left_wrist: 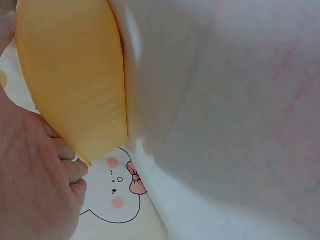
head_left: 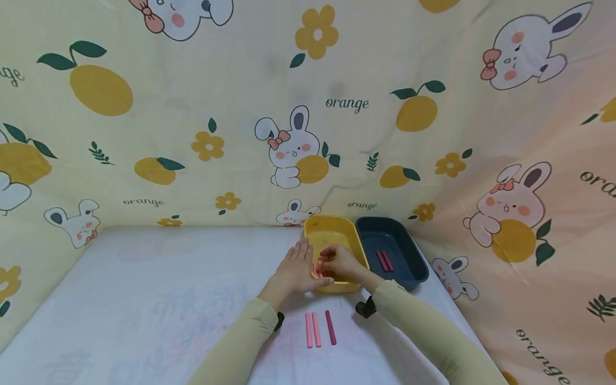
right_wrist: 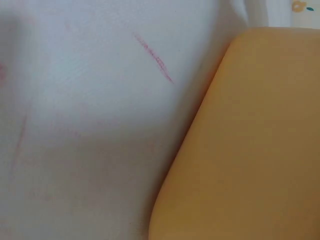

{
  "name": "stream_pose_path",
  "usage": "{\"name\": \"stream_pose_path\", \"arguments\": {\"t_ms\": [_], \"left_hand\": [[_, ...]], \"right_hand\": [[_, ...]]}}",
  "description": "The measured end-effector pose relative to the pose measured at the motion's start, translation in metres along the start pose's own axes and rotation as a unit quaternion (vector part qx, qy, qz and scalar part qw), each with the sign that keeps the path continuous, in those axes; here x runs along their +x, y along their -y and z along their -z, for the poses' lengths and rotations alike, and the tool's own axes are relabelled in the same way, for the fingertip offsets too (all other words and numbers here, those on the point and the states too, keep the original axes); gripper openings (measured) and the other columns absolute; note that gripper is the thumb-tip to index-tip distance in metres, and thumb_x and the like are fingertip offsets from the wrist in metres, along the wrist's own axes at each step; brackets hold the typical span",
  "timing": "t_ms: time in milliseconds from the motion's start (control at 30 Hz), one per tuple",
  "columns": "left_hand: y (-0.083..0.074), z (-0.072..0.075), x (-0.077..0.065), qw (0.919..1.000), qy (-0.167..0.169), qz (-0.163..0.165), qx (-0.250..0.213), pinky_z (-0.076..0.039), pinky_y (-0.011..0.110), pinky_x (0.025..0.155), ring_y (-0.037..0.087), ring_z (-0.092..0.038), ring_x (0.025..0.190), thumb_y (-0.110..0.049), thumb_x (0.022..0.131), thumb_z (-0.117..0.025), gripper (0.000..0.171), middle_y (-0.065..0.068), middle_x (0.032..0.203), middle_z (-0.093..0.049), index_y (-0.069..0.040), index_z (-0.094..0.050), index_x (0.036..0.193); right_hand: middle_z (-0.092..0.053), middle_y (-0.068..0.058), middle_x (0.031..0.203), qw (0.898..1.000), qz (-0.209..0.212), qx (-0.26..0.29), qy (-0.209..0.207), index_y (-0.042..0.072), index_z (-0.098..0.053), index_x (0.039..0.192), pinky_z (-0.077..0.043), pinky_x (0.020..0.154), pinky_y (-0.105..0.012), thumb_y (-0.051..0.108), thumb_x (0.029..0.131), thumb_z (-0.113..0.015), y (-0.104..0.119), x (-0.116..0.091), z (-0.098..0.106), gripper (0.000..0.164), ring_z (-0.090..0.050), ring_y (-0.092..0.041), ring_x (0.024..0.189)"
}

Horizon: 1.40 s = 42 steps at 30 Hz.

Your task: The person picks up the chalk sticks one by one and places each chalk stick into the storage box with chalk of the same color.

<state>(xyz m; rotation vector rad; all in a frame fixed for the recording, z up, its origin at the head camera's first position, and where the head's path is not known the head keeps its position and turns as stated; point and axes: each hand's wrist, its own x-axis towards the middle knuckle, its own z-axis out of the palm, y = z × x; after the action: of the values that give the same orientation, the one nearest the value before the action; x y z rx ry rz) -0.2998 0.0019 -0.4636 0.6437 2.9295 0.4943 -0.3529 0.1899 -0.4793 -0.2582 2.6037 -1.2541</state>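
Note:
My left hand point(head_left: 295, 270) rests against the left rim of a yellow tray point(head_left: 332, 287), its fingers fairly straight in the head view and its thumb stretched across the near corner. In the left wrist view, the left hand's point(left_wrist: 40, 175) fingertips go out of sight behind the tray's rim. Inside the tray, my right hand point(head_left: 341, 262) has its fingers curled around light pink sticks point(head_left: 315, 269), like crayons or chalk, by the left wall. It seems to pinch one; the fingers partly hide them. The right wrist view shows only the yellow tray's outer wall point(right_wrist: 245, 150) and the tabletop.
A dark blue tray point(head_left: 409, 267) stands to the right of the yellow one, holding two dark red sticks point(head_left: 385, 261). Nearer me, two light pink sticks point(head_left: 313, 330) and one dark red stick point(head_left: 331, 327) lie on the white table point(head_left: 168, 299). A printed curtain point(head_left: 240, 96) hangs behind.

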Motion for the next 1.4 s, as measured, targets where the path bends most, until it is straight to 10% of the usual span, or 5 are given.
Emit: {"name": "stream_pose_path", "arguments": {"t_ms": [1400], "left_hand": [[-0.003, -0.002, -0.001, 0.9999, -0.01, 0.005, -0.005, -0.015, 0.046, 0.129, 0.036, -0.012, 0.16, -0.082, 0.09, -0.05, 0.118, 0.019, 0.174, -0.006, 0.003, -0.017, 0.164]], "right_hand": [[-0.063, -0.023, 0.13, 0.983, 0.023, 0.139, -0.118, 0.003, -0.066, 0.129, -0.062, 0.081, -0.026, 0.008, 0.099, -0.069, 0.007, -0.112, 0.025, 0.03, -0.069, -0.033, 0.098]]}}
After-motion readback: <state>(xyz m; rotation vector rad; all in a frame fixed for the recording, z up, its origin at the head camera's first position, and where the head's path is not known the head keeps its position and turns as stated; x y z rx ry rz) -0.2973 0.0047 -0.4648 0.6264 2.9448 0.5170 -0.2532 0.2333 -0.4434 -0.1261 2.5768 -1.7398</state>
